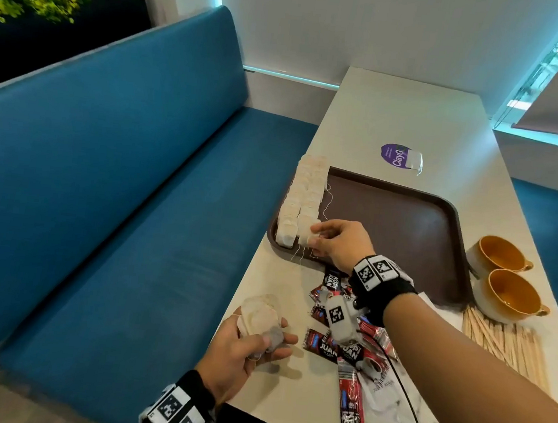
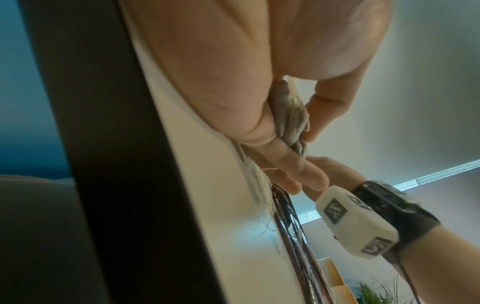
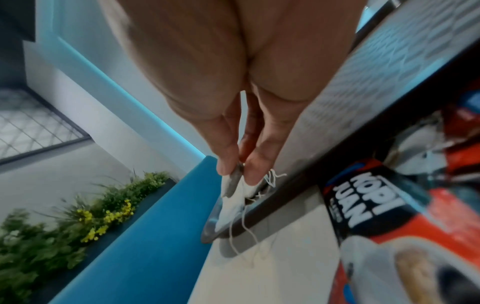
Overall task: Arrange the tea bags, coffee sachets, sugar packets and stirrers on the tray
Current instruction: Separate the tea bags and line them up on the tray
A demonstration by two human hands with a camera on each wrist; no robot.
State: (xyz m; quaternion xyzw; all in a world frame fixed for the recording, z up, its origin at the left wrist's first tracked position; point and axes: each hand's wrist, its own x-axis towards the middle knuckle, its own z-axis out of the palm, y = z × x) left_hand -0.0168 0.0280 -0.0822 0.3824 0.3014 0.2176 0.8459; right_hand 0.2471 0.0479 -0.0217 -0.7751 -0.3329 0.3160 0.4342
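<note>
A dark brown tray [image 1: 406,231] lies on the pale table. Two rows of tea bags [image 1: 301,200] run along its left edge. My right hand [image 1: 331,239] pinches one tea bag [image 1: 314,240] at the near end of the right row; in the right wrist view that tea bag [image 3: 233,183] sits between thumb and fingertips, strings hanging over the tray rim [image 3: 259,218]. My left hand [image 1: 249,346] holds a small bunch of tea bags [image 1: 261,316] above the table's left edge; the bunch [image 2: 291,117] is gripped between thumb and fingers. Red coffee sachets [image 1: 336,341] lie between my hands.
Wooden stirrers [image 1: 505,342] lie in a heap at the right, beside two orange cups [image 1: 504,280]. A purple round sticker [image 1: 397,156] with a loose tea bag is beyond the tray. A blue bench [image 1: 117,194] runs along the table's left side.
</note>
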